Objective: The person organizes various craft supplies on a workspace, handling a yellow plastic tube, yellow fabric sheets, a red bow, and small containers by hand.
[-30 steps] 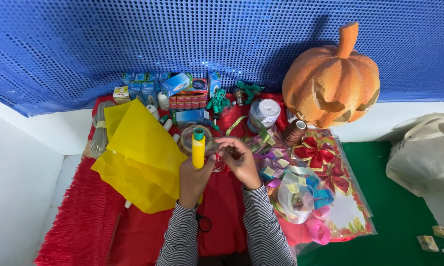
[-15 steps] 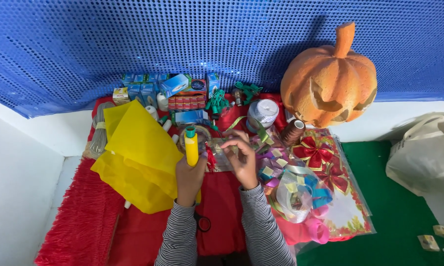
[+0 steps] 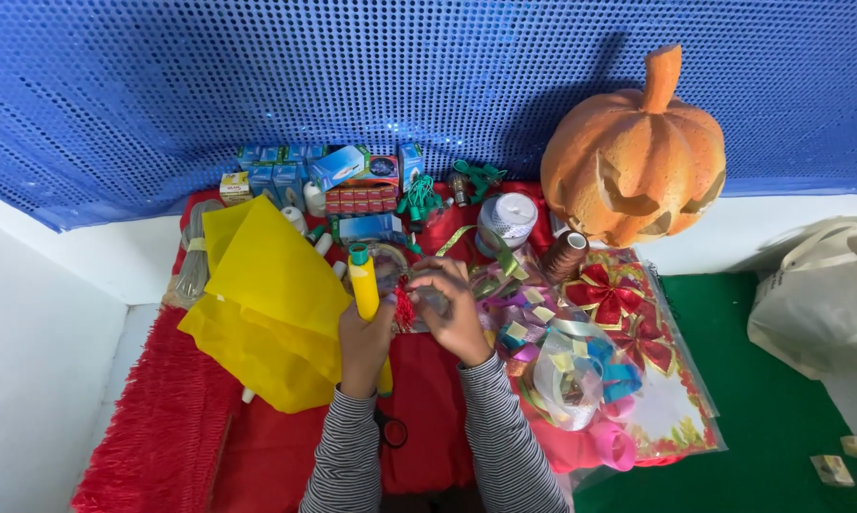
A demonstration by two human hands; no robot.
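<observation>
Glue tube, yellow, stood upright in left hand, clenched round it, left of pumpkin. Right hand pinched small red tassel beside tube. Step judged: gluing tassel. Yellow paper lay further left of pumpkin.

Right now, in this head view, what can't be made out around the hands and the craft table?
- What the right hand pinches: its own fingers cover it; only a red tuft shows.
- Lower end of the yellow tube: inside the left hand grip.
- Scissors: mostly under the striped sleeve.
- Small blue boxes at the back: too small to tell contents.
- Pale bag: cut off by the right edge.
</observation>
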